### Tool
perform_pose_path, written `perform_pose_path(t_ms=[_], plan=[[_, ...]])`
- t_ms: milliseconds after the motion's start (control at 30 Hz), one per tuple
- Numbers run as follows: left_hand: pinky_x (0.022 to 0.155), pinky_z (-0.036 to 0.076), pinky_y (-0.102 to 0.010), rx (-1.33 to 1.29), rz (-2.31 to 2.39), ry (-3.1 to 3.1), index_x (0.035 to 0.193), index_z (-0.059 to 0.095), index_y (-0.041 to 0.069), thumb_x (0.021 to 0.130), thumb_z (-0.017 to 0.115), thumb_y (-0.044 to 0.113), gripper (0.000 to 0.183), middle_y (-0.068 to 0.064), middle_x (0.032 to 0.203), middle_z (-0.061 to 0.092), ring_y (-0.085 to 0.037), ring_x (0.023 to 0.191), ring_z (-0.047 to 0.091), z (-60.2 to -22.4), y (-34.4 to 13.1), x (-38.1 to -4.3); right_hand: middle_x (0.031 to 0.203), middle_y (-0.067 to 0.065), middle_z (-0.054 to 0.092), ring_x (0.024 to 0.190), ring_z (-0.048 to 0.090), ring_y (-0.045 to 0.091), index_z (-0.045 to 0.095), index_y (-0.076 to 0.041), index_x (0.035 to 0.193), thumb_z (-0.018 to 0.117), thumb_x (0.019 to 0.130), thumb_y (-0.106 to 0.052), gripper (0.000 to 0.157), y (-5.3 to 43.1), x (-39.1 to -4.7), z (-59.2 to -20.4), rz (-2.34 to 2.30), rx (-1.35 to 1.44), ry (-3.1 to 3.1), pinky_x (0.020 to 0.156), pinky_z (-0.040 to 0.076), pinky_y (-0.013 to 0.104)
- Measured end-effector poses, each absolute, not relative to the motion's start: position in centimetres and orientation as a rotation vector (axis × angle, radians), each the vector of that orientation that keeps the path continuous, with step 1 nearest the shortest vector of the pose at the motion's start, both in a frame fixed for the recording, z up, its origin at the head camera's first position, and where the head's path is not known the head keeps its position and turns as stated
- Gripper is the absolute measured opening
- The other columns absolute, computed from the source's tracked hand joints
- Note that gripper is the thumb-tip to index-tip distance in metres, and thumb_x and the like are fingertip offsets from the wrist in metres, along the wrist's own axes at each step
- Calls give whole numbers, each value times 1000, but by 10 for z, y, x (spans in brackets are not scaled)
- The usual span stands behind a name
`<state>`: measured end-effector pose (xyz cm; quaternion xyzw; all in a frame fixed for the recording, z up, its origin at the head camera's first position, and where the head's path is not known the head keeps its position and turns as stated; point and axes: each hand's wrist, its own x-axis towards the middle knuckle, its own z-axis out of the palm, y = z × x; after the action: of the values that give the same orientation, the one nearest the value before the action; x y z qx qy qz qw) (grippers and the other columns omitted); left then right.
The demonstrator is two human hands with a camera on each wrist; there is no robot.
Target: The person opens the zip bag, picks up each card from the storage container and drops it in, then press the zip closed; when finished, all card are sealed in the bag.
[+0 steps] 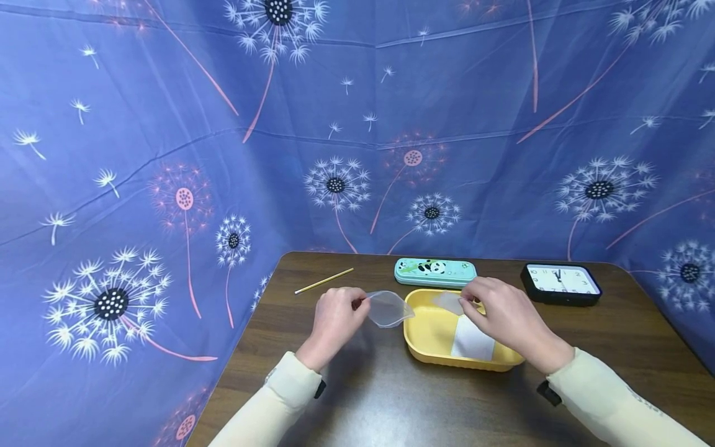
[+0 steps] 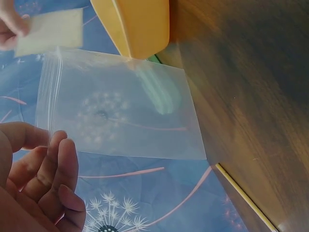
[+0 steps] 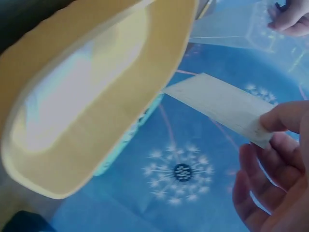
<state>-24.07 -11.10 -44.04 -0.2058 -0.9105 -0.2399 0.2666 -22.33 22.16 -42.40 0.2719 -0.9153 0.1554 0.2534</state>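
Note:
My left hand [image 1: 338,316] pinches a clear zip-lock bag [image 1: 388,309] by its zip edge, between thumb and forefinger. The left wrist view shows the bag [image 2: 120,106] flat and see-through, hanging sideways from the fingers. Over the yellow tray [image 1: 427,354], my right hand [image 1: 499,310] pinches a thin whitish rectangular card [image 1: 449,302] at one end. In the right wrist view this card [image 3: 222,104] is held tilted, with its far end pointing toward the tray's rim. Another white sheet [image 1: 473,339] lies inside the tray.
A mint pencil case [image 1: 434,272] with a panda print stands behind the tray. To the left lies a thin yellow pencil [image 1: 324,281]. A black-framed clock [image 1: 561,284] sits at the back right of the brown table [image 1: 368,397]. A blue dandelion-print cloth [image 1: 335,124] hangs around the table.

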Motion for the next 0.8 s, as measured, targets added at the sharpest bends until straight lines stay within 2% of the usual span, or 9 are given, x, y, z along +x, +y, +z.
perform_pose_path(t_ms=[233, 333, 500, 800], plan=[[49, 37, -27, -560, -647, -2464, 75, 78, 21, 84, 73, 12, 14, 16, 59, 57, -4, 52, 48, -439, -109, -241, 88, -11, 67, 79, 62, 8, 70, -20, 90, 70, 87, -13, 8, 204, -214, -401, 513, 866, -2221, 63, 52, 36], [50, 38, -27, -561, -653, -2472, 77, 79, 21, 85, 73, 13, 13, 15, 61, 59, -3, 52, 48, -438, -108, -242, 89, -9, 68, 82, 63, 10, 69, -19, 90, 65, 91, -17, 5, 192, -208, -391, 558, 922, -2142, 68, 53, 37], [50, 39, -28, -556, -656, -2489, 78, 79, 21, 86, 73, 13, 13, 15, 62, 60, -3, 53, 50, -438, -107, -243, 89, -9, 68, 80, 65, 12, 70, -18, 89, 58, 96, -22, 14, 170, -202, -385, 565, 996, -2007, 70, 54, 38], [51, 39, -28, -551, -665, -2498, 77, 79, 21, 86, 72, 12, 14, 16, 61, 59, -4, 53, 49, -439, -106, -243, 90, -9, 67, 84, 65, 12, 70, -19, 92, 70, 92, -18, 1, 155, -204, -403, 589, 1007, -2154, 74, 55, 38]])
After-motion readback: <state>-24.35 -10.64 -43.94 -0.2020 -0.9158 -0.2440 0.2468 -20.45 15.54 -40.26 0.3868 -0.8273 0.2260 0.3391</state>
